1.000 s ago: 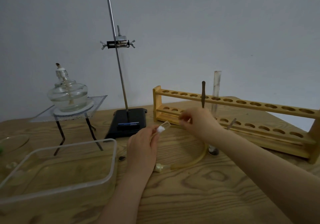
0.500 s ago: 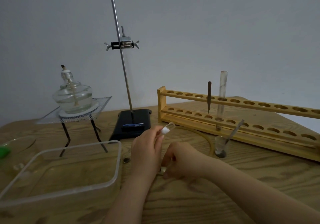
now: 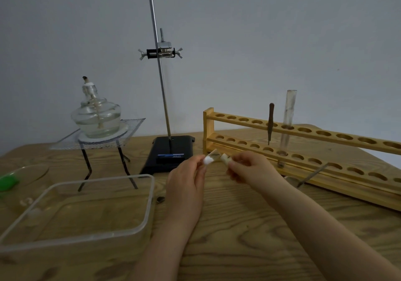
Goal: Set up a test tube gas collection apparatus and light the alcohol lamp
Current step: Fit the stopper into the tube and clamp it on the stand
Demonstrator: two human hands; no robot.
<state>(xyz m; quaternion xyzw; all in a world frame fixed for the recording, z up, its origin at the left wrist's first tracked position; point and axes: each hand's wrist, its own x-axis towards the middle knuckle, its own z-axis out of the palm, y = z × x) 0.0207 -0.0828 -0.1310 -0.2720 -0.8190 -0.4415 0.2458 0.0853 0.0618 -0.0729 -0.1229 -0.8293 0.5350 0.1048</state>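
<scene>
The left hand (image 3: 186,181) pinched a small glass tube (image 3: 211,156) plugged with white cotton; the right hand (image 3: 249,168) gripped a pale stopper (image 3: 225,158) at its mouth, above the grainy wooden table (image 3: 238,226). The glass alcohol lamp (image 3: 96,116) sat on wire mesh before a plain grey wall (image 3: 260,31).

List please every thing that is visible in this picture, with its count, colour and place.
alcohol lamp: 1, clear glass, on the wire gauze, left.
wire gauze: 1, grey, on the tripod.
tripod: 1, black, on the table, left.
retort stand: 1, black base, metal rod, centre back.
clamp: 1, metal, on the rod.
rack: 1, wooden, right.
test tube: 1, clear, upright in the rack.
plastic tray: 1, clear, front left.
small tube: 1, clear with white plug, held.
stopper: 1, pale, held.
left hand: pinches the small tube.
right hand: holds the stopper.
</scene>
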